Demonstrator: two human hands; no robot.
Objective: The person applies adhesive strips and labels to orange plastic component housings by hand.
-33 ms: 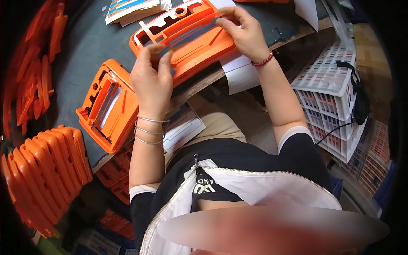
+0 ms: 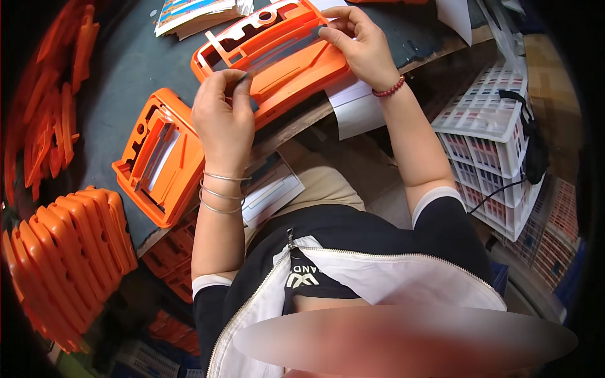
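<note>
An orange plastic casing (image 2: 302, 75) lies tilted across the table's near edge, its long slot and cut-outs facing up. Over that slot runs a thin grey see-through strip (image 2: 283, 53), hard to tell from the opening beneath. My right hand (image 2: 362, 47) pinches the strip's dark right end between thumb and fingers at the casing's upper right. At the lower left side, my left hand (image 2: 224, 107) is closed in a pinch, with a dark bit showing at the fingertips, apparently the strip's other end. Left of it rests a second orange casing (image 2: 179, 183) with a white piece in its slot.
Stacked orange casings (image 2: 69, 252) stand at the lower left, and more orange parts (image 2: 53, 132) lie at far left. Printed sheets (image 2: 195, 19) sit at the back. White sheets (image 2: 356, 113) hang over the table edge. White plastic crates (image 2: 485, 138) stand at right.
My left thumb and forefinger have come closer together, and the hand has shifted very slightly left. The right hand and the casings look unchanged.
</note>
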